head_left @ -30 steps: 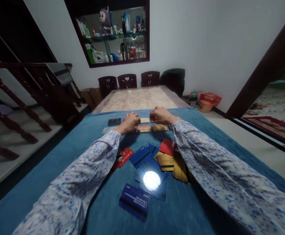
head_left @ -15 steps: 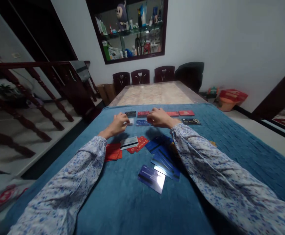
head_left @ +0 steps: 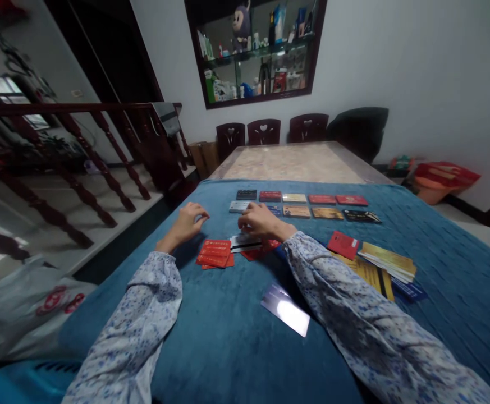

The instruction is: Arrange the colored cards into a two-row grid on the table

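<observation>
My left hand (head_left: pixel 188 221) hovers over the blue cloth (head_left: pixel 211 336) with its fingers curled in and nothing visible in them. It is just beyond a small stack of red cards (head_left: pixel 215 252). My right hand (head_left: pixel 259 220) is bent downwards, fingers closed, above a white card with a black stripe (head_left: pixel 245 242). Whether it grips anything is hidden. Past both hands, two neat rows of cards (head_left: pixel 307 205) lie side by side, in black, red, cream, gold and blue. The pale card (head_left: pixel 238 206) at the near row's left end is closest to my fingertips.
Loose cards lie to the right: a red card (head_left: pixel 343 244), a gold pile (head_left: pixel 385 262) and a blue card (head_left: pixel 408 289). A shiny card (head_left: pixel 285 308) lies near my right sleeve. Beyond the cloth is bare marble table (head_left: pixel 291 163) with chairs (head_left: pixel 264 131). A stair railing (head_left: pixel 101 151) runs on the left.
The view has swung left. My left hand has drawn back from the pale card at the row's left end. My right hand has pulled back towards the striped card.
</observation>
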A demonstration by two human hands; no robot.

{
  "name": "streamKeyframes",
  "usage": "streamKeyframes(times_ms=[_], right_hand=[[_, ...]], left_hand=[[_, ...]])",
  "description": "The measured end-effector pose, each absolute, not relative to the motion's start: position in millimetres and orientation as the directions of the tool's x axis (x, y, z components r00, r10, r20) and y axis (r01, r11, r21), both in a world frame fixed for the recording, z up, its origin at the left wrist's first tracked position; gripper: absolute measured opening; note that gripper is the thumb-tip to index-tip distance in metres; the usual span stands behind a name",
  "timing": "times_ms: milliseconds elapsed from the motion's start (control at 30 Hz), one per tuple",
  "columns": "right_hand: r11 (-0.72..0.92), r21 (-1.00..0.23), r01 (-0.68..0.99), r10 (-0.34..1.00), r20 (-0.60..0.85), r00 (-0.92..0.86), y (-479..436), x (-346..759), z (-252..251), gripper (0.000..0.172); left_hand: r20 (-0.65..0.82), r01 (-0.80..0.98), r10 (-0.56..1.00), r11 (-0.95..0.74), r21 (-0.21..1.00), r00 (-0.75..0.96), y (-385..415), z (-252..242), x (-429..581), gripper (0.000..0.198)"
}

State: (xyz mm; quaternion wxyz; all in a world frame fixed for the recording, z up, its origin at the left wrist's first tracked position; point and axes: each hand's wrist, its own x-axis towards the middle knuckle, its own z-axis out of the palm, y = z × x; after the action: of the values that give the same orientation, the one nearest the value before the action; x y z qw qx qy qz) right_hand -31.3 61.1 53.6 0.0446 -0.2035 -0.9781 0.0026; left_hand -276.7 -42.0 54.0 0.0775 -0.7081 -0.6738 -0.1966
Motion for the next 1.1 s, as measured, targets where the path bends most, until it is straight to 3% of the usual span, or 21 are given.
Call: streamKeyframes(times_ms=[333, 700, 1100], right_hand=[[0.955, -0.093, 0.283, 0.291, 0.100, -0.951, 43, -51, 30, 0.035], [0.966, -0.124, 0.226, 0.234, 0.056, -0.971, 35, -57, 19, 0.030], [0.962, -0.122, 0.243, 0.249, 0.040, -0.968, 26, -56, 26, 0.038]], left_hand=[[0.236, 0.976, 0.971, -0.070, 0.204, 0.021, -68, 36, -287, 0.018], [0.219, 0.959, 0.973, -0.124, 0.255, 0.067, -72, 35, -276, 0.019], [-0.016, 0.929, 0.986, -0.153, 0.337, 0.168, -75, 30, -273, 0.023]])
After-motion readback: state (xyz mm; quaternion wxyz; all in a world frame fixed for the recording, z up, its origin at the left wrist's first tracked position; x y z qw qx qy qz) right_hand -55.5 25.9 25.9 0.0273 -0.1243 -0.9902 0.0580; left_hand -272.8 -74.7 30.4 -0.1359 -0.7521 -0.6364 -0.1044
